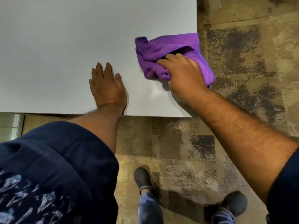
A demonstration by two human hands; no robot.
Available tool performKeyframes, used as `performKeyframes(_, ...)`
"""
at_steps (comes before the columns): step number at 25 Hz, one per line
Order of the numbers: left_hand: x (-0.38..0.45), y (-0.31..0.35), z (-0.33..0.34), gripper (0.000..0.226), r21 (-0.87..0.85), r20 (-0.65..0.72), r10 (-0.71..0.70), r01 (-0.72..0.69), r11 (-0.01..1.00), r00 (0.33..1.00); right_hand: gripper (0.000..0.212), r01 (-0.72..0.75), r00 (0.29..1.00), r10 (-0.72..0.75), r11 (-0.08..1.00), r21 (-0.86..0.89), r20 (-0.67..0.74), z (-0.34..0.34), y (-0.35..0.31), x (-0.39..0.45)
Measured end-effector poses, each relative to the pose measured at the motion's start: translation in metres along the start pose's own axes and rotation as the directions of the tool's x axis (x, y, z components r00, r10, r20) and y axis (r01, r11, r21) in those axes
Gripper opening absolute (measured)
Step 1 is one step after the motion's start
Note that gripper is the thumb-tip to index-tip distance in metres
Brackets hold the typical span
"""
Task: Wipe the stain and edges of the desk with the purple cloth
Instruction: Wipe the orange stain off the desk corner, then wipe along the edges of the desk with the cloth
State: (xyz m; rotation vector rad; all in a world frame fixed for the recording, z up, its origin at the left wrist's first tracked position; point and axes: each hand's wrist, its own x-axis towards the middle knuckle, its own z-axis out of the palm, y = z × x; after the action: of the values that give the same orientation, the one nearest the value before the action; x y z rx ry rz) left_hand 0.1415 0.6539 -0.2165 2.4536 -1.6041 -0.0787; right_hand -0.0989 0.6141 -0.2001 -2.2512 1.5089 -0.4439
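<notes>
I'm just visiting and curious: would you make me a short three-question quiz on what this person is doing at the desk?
1. True or false: the left hand holds the purple cloth.
2. Which desk edge does the cloth hang over: A) left B) right C) near?
3. Fill in: the left hand lies ____ on the desk.

Key: 1 false, the right hand grips it; 2 B; 3 flat.
</notes>
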Motion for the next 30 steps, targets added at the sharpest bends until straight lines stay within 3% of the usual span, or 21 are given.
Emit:
performKeyframes(8, -0.002, 0.002, -0.004, 0.059, -0.001, 0.046, 0.039, -0.039, 0.999, 0.998, 0.052, -0.04, 0.999, 0.04, 0.992, 0.118, 0.003, 0.005, -0.022, -0.125)
performKeyframes(11, -0.003, 0.002, -0.002, 0.062, -0.005, 0.059, 0.045, -0.045, 0.999, 0.997, 0.052, -0.158, 0.972, 0.209, 0.922, 0.354, -0.11, -0.001, -0.022, -0.146)
performKeyframes(12, -0.002, 0.002, -0.001, 0.064, 0.005, 0.05, 0.069, -0.069, 0.998, 0.996, 0.049, -0.226, 0.927, 0.345, 0.823, 0.521, -0.144, -0.004, -0.024, -0.152)
performKeyframes(13, -0.003, 0.003, -0.001, 0.064, 0.008, 0.048, 0.135, -0.135, 0.991, 0.99, 0.043, -0.269, 0.848, 0.508, 0.656, 0.705, -0.149, -0.007, -0.026, -0.16)
performKeyframes(15, -0.007, 0.008, 0.0, 0.059, -0.028, 0.096, 0.419, -0.418, 0.908, 0.903, 0.026, -0.188, 0.608, 0.794, 0.164, 0.968, -0.016, -0.009, -0.019, -0.178)
performKeyframes(16, -0.008, 0.011, -0.003, 0.059, -0.05, 0.137, 0.582, -0.581, 0.813, 0.802, 0.02, -0.06, 0.518, 0.848, -0.095, 0.994, 0.113, -0.007, -0.013, -0.186)
performKeyframes(17, -0.01, 0.013, -0.006, 0.061, -0.065, 0.186, 0.704, -0.706, 0.705, 0.685, 0.02, 0.072, 0.468, 0.854, -0.292, 0.954, 0.227, -0.002, -0.004, -0.192)
performKeyframes(18, -0.01, 0.018, -0.007, 0.065, -0.071, 0.244, 0.771, -0.782, 0.619, 0.588, 0.026, 0.179, 0.455, 0.838, -0.418, 0.891, 0.301, 0.004, 0.005, -0.2)
performKeyframes(19, -0.008, 0.023, -0.007, 0.068, -0.064, 0.293, 0.791, -0.814, 0.577, 0.538, 0.034, 0.248, 0.469, 0.815, -0.491, 0.835, 0.339, 0.01, 0.014, -0.207)
performKeyframes(20, -0.008, 0.028, -0.006, 0.069, -0.05, 0.313, 0.788, -0.819, 0.571, 0.53, 0.04, 0.285, 0.485, 0.796, -0.534, 0.796, 0.361, 0.015, 0.021, -0.213)
performKeyframes(22, -0.012, 0.038, 0.0, 0.066, -0.048, 0.278, 0.76, -0.782, 0.622, 0.587, 0.043, 0.313, 0.517, 0.765, -0.585, 0.748, 0.383, 0.024, 0.035, -0.223)
performKeyframes(25, -0.015, 0.054, 0.008, 0.053, -0.232, 0.129, 0.706, -0.671, 0.704, 0.696, 0.032, 0.311, 0.582, 0.728, -0.611, 0.728, 0.362, 0.031, 0.053, -0.229)
performKeyframes(30, -0.023, 0.063, 0.014, 0.045, -0.389, 0.07, 0.59, -0.523, 0.758, 0.804, 0.028, 0.358, 0.591, 0.725, -0.629, 0.69, 0.354, 0.038, 0.089, -0.232)
